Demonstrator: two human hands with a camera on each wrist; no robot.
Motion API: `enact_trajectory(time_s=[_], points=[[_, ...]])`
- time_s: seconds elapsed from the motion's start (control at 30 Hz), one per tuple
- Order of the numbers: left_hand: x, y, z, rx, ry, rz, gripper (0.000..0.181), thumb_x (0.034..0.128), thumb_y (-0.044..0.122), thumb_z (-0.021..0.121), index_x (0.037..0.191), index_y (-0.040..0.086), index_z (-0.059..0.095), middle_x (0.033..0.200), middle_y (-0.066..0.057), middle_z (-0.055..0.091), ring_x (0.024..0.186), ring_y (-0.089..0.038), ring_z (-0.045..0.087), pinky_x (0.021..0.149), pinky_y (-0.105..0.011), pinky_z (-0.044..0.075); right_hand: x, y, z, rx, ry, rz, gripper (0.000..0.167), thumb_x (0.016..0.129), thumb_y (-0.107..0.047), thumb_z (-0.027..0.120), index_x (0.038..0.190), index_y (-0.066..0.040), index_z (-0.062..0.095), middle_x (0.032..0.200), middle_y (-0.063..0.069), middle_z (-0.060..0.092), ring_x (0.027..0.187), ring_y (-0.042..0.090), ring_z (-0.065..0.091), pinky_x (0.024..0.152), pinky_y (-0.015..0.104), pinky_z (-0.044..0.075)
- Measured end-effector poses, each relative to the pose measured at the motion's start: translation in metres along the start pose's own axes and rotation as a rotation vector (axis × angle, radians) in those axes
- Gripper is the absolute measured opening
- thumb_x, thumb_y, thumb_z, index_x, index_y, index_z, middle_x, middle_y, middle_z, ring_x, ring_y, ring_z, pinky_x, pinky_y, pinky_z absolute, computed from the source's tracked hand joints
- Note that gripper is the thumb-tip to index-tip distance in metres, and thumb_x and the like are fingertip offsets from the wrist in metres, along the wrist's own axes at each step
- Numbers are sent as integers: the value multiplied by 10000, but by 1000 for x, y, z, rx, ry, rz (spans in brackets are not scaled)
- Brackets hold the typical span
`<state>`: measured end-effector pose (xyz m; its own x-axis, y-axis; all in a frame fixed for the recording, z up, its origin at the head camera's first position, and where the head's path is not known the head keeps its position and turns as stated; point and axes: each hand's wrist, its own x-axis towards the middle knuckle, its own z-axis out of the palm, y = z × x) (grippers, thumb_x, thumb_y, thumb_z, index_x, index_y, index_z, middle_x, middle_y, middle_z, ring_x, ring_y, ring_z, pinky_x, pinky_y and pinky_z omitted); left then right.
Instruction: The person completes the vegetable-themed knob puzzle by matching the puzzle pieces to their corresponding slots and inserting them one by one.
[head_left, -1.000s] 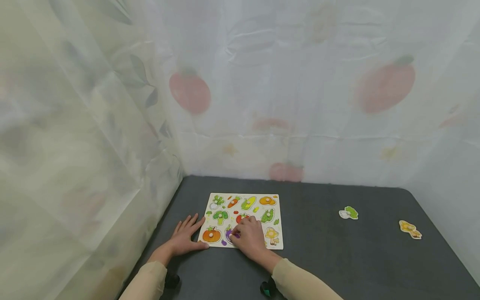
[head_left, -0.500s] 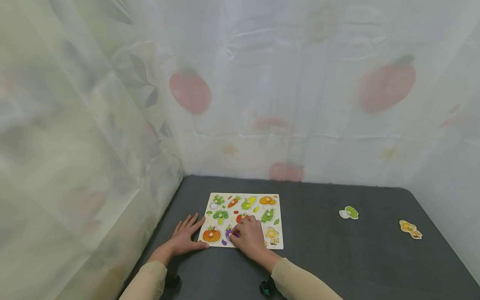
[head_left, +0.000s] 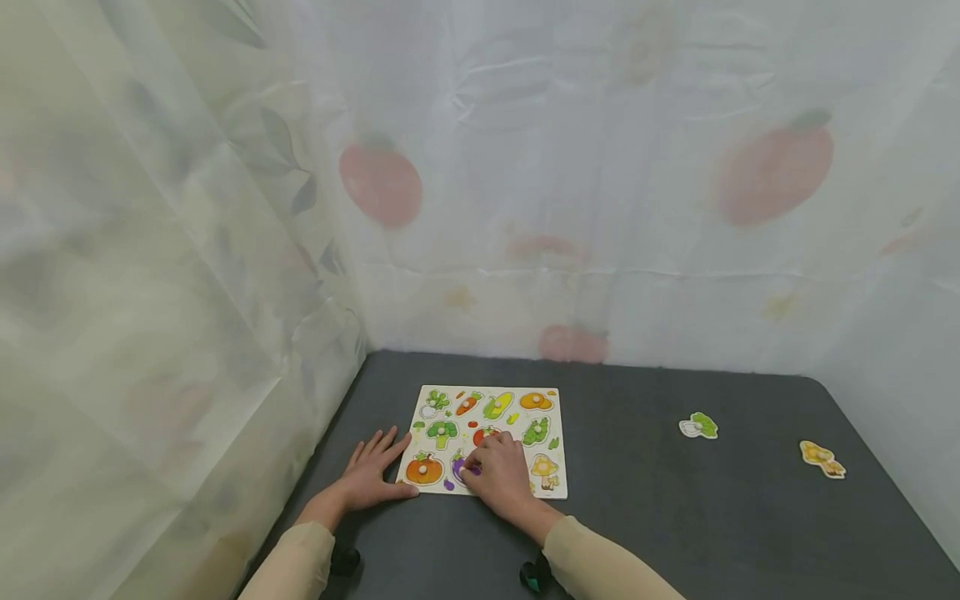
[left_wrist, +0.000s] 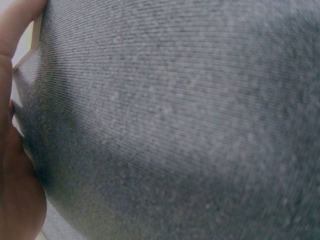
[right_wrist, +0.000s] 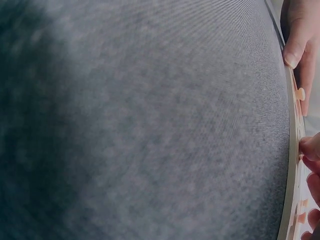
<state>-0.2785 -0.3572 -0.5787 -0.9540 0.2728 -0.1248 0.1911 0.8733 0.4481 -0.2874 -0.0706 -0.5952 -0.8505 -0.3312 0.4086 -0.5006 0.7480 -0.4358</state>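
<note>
A flat vegetable puzzle board (head_left: pixel 558 493) lies on the dark table, with knobbed pieces such as a pumpkin (head_left: pixel 423 472) and broccoli (head_left: pixel 442 432). My right hand (head_left: pixel 501 475) is over its front middle, thumb and index finger pinching at the purple eggplant piece (head_left: pixel 456 463); the knob is hidden behind them. My left hand (head_left: pixel 367 482) is spread flat at the left edge, its thumb at the near corner. In the right wrist view, right fingertips (right_wrist: pixel 311 149) meet the board's top face. The left wrist view shows mostly tabletop, with part of the left hand (left_wrist: pixel 20 185).
Off to the right lie two loose pieces: a green and white leafy vegetable (head_left: pixel 699 426) and a yellow-brown one (head_left: pixel 821 459). A dark object (head_left: pixel 535 575) is beneath the right forearm. Printed curtains (head_left: pixel 570 208) stand behind and at the sides of the table (head_left: pixel 637 517).
</note>
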Motion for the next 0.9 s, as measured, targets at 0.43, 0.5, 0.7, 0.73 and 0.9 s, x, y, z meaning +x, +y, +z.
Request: enact_trajectory(time_s=[0.43, 0.5, 0.7, 0.73, 0.9], points=[[-1, 2, -1, 1, -8, -11, 1050, 821, 653, 757, 1634, 172, 299, 1691, -177, 160, 1541, -455, 63, 1194, -665, 0, 0, 1, -2, -24, 11, -30, 106, 839, -362, 831, 797, -265, 824, 848, -112, 645, 891, 164, 487, 789, 383, 408], [-1, 1, 0, -2, -3, -3, 1053, 818, 647, 764, 1631, 160, 305, 1687, -190, 165, 1537, -466, 70, 1189, -672, 6, 0, 2, -2, -26, 5, -34, 109, 839, -365, 833, 792, -267, 822, 844, -112, 643, 892, 166, 490, 786, 383, 410], [-2, -3, 4, -30, 32, 30, 1056, 802, 650, 769, 1620, 141, 335, 1669, -230, 195, 1518, -494, 99, 1176, -686, 11, 0, 2, -3, -40, -7, -60, 118, 850, -370, 824, 792, -267, 820, 847, -106, 640, 903, 170, 490, 787, 384, 416], [-1, -3, 4, -37, 36, 33, 1057, 800, 655, 767, 1619, 142, 339, 1668, -230, 197, 1519, -492, 99, 1177, -683, 8, 1, 2, -4, -45, -11, -65, 122, 854, -376, 818, 797, -269, 823, 850, -106, 638, 905, 169, 488, 787, 381, 419], [1, -8, 8, -50, 45, 40, 1076, 789, 702, 744, 1627, 175, 323, 1679, -201, 188, 1532, -464, 75, 1183, -666, -23, 5, 9, -19, -13, -10, -60, 97, 861, -352, 815, 867, -257, 838, 897, -89, 658, 925, 175, 507, 802, 393, 445]])
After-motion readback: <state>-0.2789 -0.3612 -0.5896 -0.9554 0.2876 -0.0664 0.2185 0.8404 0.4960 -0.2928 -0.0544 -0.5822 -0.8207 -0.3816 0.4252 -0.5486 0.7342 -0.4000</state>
